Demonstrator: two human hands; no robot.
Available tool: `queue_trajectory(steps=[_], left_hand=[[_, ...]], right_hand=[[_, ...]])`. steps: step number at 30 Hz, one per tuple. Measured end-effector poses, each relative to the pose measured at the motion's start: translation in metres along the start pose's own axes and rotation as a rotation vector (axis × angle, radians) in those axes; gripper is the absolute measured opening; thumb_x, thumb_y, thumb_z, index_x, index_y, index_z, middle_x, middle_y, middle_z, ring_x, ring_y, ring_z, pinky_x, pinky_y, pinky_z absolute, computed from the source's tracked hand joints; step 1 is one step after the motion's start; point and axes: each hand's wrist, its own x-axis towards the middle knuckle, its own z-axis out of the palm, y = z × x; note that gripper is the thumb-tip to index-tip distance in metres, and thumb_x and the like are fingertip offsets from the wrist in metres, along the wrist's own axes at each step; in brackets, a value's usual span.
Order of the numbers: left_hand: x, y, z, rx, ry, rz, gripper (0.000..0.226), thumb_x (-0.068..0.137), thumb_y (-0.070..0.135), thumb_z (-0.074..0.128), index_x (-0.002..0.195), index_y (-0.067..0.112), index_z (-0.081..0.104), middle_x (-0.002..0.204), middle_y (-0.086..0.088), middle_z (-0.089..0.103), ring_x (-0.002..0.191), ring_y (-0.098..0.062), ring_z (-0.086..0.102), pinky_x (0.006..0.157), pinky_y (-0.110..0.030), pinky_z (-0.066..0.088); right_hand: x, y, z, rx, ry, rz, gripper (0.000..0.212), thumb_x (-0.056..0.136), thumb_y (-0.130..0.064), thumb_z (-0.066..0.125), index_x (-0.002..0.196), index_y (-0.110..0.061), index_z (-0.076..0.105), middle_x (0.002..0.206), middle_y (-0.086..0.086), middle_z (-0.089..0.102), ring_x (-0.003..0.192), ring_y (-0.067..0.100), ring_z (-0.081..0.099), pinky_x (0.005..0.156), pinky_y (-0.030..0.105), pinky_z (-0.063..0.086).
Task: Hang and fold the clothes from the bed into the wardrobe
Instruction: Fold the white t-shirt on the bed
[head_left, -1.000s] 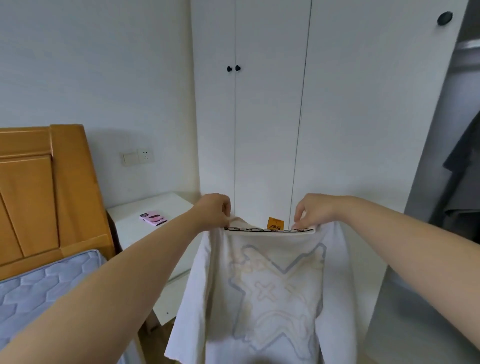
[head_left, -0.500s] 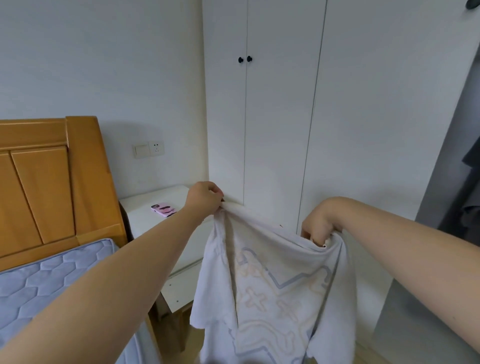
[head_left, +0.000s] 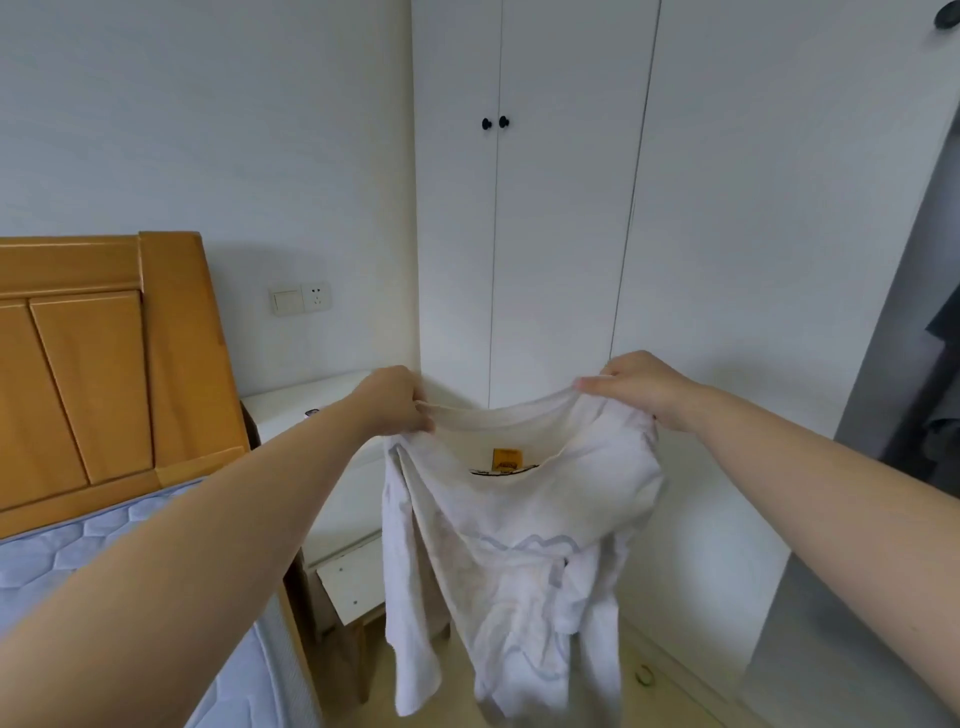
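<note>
Left hand and right hand each pinch the top edge of the white shirt, held up in front of the wardrobe; it looks light, limp and floppy, so I'd grip it at the shoulders

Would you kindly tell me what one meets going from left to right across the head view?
Wooden headboard → wall socket → left hand → white shirt → right hand → dark hanging garment.
</note>
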Motion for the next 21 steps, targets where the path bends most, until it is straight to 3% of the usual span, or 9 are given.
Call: queue_trajectory(steps=[3, 5, 9, 13, 14, 16, 19, 21], left_hand=[[0.003, -0.001, -0.002, -0.114, 0.230, -0.146, 0.035, 0.082, 0.012, 0.054, 0.051, 0.012, 0.039, 0.047, -0.002, 0.040, 0.048, -0.023, 0.046, 0.045, -0.021, 0.029], [0.004, -0.010, -0.002, -0.244, 0.314, -0.250, 0.034, 0.086, 0.013, 0.051, 0.053, 0.010, 0.042, 0.043, -0.004, 0.045, 0.042, -0.021, 0.049, 0.044, -0.020, 0.032], [-0.001, -0.025, 0.007, -0.176, 0.326, -0.351, 0.023, 0.087, 0.016, 0.051, 0.073, 0.001, 0.063, 0.060, -0.009, 0.065, 0.058, -0.026, 0.058, 0.063, -0.029, 0.050], [-0.003, -0.018, 0.016, -0.281, 0.568, -0.225, 0.015, 0.088, 0.014, 0.054, 0.079, 0.004, 0.060, 0.079, -0.008, 0.057, 0.074, -0.029, 0.054, 0.064, -0.032, 0.044], [-0.002, -0.019, 0.018, -0.276, 0.563, -0.174, 0.015, 0.090, 0.015, 0.054, 0.081, 0.006, 0.061, 0.084, -0.007, 0.056, 0.078, -0.029, 0.054, 0.067, -0.034, 0.046], [-0.004, -0.024, 0.025, -0.205, 0.399, -0.138, 0.015, 0.091, 0.011, 0.048, 0.086, 0.008, 0.061, 0.087, -0.009, 0.057, 0.080, -0.030, 0.055, 0.070, -0.034, 0.045], [-0.002, -0.031, 0.029, -0.277, 0.422, -0.153, 0.019, 0.088, 0.003, 0.038, 0.085, 0.007, 0.057, 0.081, -0.013, 0.058, 0.077, -0.032, 0.053, 0.065, -0.034, 0.040], [0.002, -0.028, 0.027, -0.313, 0.431, -0.158, 0.020, 0.091, 0.002, 0.037, 0.088, 0.005, 0.056, 0.082, -0.014, 0.057, 0.076, -0.030, 0.050, 0.066, -0.033, 0.038]], right_hand=[[-0.004, -0.008, 0.002, -0.495, 0.000, -0.118, 0.012, 0.080, -0.006, 0.063, 0.089, -0.011, 0.058, 0.101, 0.008, 0.059, 0.086, 0.024, 0.054, 0.063, 0.026, 0.038], [-0.007, -0.005, 0.002, -0.617, 0.077, -0.059, 0.022, 0.083, 0.000, 0.050, 0.102, -0.009, 0.057, 0.110, 0.011, 0.058, 0.097, 0.030, 0.057, 0.070, 0.028, 0.039], [-0.012, 0.003, -0.002, -0.694, 0.105, 0.105, 0.029, 0.085, -0.009, 0.056, 0.114, -0.008, 0.057, 0.119, 0.011, 0.057, 0.108, 0.029, 0.058, 0.080, 0.031, 0.044], [-0.002, 0.002, -0.008, -0.457, 0.324, 0.117, 0.023, 0.079, -0.005, 0.057, 0.099, -0.005, 0.069, 0.106, 0.015, 0.066, 0.095, 0.032, 0.062, 0.072, 0.025, 0.044], [-0.002, 0.000, -0.010, -0.435, 0.274, 0.128, 0.022, 0.080, -0.004, 0.055, 0.098, -0.002, 0.069, 0.107, 0.017, 0.066, 0.094, 0.033, 0.062, 0.067, 0.024, 0.043], [-0.005, 0.005, -0.010, -0.426, 0.066, 0.173, 0.020, 0.086, -0.004, 0.052, 0.099, 0.004, 0.066, 0.113, 0.021, 0.064, 0.100, 0.034, 0.061, 0.060, 0.025, 0.041], [-0.004, 0.009, -0.008, -0.348, 0.137, 0.185, 0.018, 0.085, -0.001, 0.046, 0.072, -0.002, 0.059, 0.105, 0.020, 0.064, 0.087, 0.030, 0.057, 0.062, 0.024, 0.037], [0.002, 0.009, 0.001, -0.083, 0.081, 0.139, 0.024, 0.081, 0.010, 0.040, 0.069, -0.003, 0.055, 0.089, 0.021, 0.057, 0.081, 0.027, 0.055, 0.060, 0.025, 0.036]])
